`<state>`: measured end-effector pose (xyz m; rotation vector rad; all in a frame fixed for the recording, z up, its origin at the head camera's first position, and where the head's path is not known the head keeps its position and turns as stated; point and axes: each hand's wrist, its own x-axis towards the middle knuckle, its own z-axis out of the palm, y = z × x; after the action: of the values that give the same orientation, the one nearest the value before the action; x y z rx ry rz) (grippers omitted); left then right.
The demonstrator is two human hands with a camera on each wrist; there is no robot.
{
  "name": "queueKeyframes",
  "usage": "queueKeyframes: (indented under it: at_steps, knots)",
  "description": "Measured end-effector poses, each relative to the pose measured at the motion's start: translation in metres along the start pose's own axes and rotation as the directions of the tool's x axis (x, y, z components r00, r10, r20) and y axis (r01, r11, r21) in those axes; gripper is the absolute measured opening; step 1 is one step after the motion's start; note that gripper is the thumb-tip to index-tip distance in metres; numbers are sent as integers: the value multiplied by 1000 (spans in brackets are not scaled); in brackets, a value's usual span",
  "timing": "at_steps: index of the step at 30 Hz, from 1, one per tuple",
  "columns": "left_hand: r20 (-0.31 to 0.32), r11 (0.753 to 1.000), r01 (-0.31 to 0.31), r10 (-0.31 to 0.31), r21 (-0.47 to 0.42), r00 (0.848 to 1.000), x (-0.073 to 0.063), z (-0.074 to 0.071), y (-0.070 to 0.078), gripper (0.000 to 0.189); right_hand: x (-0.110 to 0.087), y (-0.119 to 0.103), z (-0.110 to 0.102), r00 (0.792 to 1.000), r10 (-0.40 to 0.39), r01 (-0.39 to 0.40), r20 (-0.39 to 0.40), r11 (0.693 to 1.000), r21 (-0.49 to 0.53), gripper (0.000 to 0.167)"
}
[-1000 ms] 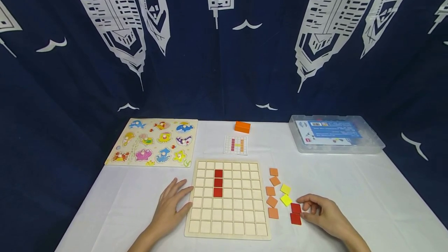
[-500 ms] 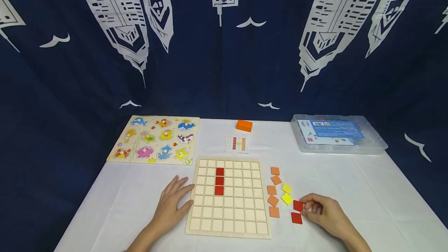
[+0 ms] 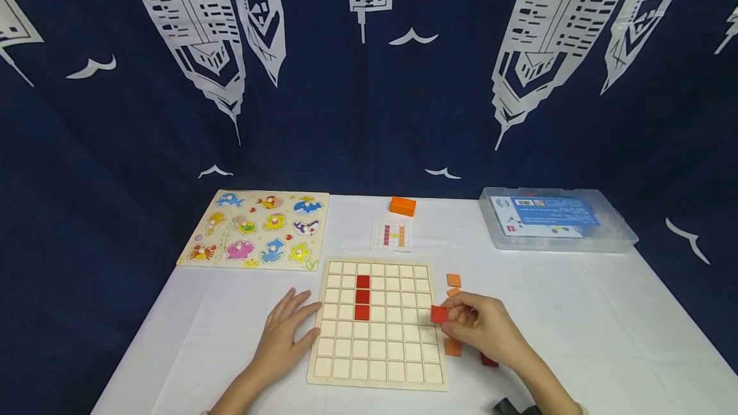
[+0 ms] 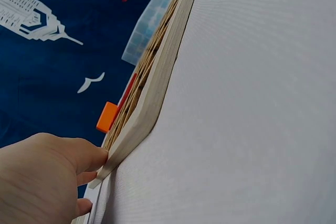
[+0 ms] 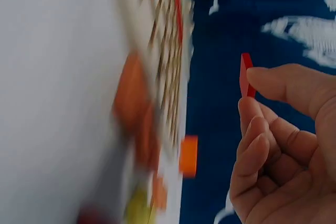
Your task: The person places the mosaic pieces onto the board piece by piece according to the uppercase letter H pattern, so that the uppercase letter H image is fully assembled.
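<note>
Red tile in the air: a small, flat, square, bright red tile (image 3: 439,314), raised clear of the table; from the head view it overlaps the right edge of a pale wooden grid board (image 3: 394,352).
Right hand (image 3: 483,322): pinches that tile between thumb and fingertips, the other fingers curled beneath, as the right wrist view shows.
Left hand (image 3: 282,332): well apart from the right, fingers spread, thumb and fingertip touching the board's left edge.
Tile's handling: probably very light, stiff and hard to break; its smooth-looking faces might slip a little.
Where to hold the tile: best by one edge or corner, leaving the opposite side free.
Board's handling: likely rigid and light enough to slide; steadied best at its rim.
On the board: three matching red tiles (image 3: 362,296) in one column.
</note>
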<state>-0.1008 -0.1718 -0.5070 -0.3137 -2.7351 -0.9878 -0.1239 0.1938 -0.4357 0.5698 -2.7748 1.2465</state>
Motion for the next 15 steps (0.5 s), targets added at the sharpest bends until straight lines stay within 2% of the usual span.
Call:
queueKeyframes:
  at_steps: [3, 8, 15]
  knots:
    - [2, 1000, 0, 0, 0, 1000, 0, 0, -1, 43, 14, -19, 21, 996, -59, 56, 69, 997, 47, 20]
    - [-1, 1000, -8, 8, -4, 1000, 1, 1, 0, 43, 32, -42, 55, 983, -100, 88, 155, 993, 82, 19]
    - [-2, 1000, -6, 6, -3, 1000, 0, 0, 0, 42, 45, -51, 84, 967, -83, 59, 243, 993, 101, 19]
